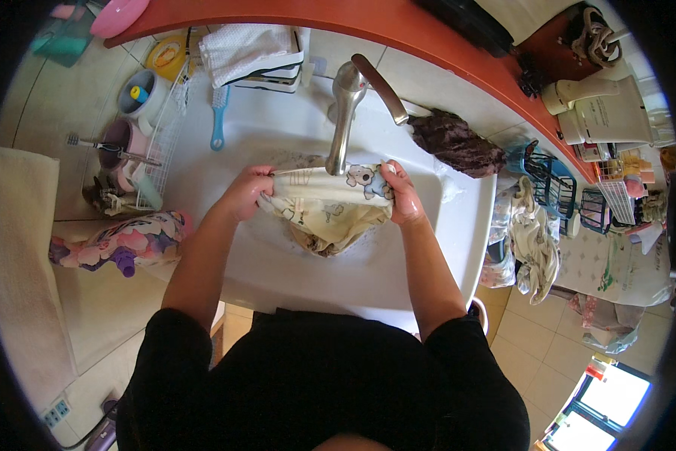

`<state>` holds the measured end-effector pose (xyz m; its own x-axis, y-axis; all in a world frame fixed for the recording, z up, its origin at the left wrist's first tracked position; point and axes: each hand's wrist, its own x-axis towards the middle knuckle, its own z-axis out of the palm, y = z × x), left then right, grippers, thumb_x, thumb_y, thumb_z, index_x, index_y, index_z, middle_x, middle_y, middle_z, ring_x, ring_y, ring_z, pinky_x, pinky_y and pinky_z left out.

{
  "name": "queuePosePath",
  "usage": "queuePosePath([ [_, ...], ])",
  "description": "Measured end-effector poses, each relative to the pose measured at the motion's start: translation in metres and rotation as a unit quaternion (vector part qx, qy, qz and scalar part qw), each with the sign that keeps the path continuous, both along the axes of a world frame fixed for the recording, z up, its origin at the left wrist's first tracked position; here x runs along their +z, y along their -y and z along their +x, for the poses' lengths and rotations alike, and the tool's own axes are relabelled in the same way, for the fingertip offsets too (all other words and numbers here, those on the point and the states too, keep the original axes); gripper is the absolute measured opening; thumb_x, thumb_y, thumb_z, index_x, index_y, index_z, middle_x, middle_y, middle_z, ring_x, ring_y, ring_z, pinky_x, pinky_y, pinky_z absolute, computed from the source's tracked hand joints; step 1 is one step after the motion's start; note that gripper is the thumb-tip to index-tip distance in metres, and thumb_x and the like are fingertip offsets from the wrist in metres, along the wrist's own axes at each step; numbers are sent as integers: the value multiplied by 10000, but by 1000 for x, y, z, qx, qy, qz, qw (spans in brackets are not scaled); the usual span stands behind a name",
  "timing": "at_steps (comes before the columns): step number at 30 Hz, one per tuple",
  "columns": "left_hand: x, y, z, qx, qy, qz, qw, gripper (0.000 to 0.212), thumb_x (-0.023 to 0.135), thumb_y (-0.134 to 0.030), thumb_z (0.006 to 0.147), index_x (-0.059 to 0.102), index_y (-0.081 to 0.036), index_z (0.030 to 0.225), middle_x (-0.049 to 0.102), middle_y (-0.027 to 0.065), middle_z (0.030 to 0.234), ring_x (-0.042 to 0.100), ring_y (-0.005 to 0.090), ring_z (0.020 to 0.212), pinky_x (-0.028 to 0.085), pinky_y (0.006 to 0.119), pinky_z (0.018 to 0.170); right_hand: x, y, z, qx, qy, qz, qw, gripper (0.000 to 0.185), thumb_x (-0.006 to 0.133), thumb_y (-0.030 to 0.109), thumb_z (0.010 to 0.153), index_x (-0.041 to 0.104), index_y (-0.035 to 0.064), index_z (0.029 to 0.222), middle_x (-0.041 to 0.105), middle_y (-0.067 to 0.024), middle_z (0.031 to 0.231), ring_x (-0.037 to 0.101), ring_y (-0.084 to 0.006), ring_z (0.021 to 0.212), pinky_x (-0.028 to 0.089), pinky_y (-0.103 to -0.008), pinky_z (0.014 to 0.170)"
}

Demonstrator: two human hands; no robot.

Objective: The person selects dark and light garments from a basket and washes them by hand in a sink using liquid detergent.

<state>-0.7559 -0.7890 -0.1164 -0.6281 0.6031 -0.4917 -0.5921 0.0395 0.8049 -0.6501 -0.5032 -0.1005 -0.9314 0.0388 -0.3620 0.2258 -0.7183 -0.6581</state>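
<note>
A wet cream cloth with printed cartoon dogs (332, 191) is stretched between my two hands over the white washbasin (315, 287). My left hand (250, 191) grips its left end, and my right hand (401, 194) pinches its upper right corner. The cloth's lower part sags into the bowl in a bunched, darker fold. Right above the cloth's top edge is the spout of the metal faucet (343, 129), its lever pointing to the right. Dark specks and wet marks show on the basin around the cloth.
A blue-handled brush (218, 121) lies on the basin's back left, near a folded white towel (242, 51). Dark wet fabric (456, 144) rests on the right rim, by some suds. Left is a white wire rack (166, 146) with cups; above runs a red-brown shelf (315, 14).
</note>
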Motion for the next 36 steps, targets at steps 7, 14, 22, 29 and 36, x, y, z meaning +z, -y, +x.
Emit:
queuePosePath([
  [7,37,-37,44,102,102,265,953,447,459,-35,680,449,13,1125,544,113,1034,552,221,936,453,333,816,-9,26,10,-46,8,-110,993,306,487,301,874,483,44,1041,562,-82,982,554,-209,907,453,-371,827],
  [14,10,-112,108,16,-655,-159,739,182,638,-197,744,514,-67,711,560,108,700,552,283,549,440,378,485,-64,93,24,-50,103,-148,982,356,400,347,901,505,61,1085,565,-45,971,538,-155,875,441,-301,772],
  [22,8,-120,126,-3,-652,-239,720,332,521,-310,795,577,-56,590,578,147,622,575,303,555,463,397,517,6,101,28,24,241,-123,962,374,384,375,891,517,73,1068,562,-70,977,532,-183,880,438,-349,765],
  [29,14,-127,122,-273,-674,-395,561,291,473,-222,781,563,47,847,561,155,638,560,298,590,442,401,540,-44,121,38,-196,36,315,928,278,432,283,846,527,72,999,585,-60,962,550,-196,873,411,-349,831],
  [36,34,-121,115,-206,-548,-387,712,351,439,-293,866,585,-33,681,527,171,533,540,328,506,422,418,510,-36,129,39,-191,160,450,858,291,345,290,901,522,61,934,602,-64,942,582,-162,736,488,-298,653],
])
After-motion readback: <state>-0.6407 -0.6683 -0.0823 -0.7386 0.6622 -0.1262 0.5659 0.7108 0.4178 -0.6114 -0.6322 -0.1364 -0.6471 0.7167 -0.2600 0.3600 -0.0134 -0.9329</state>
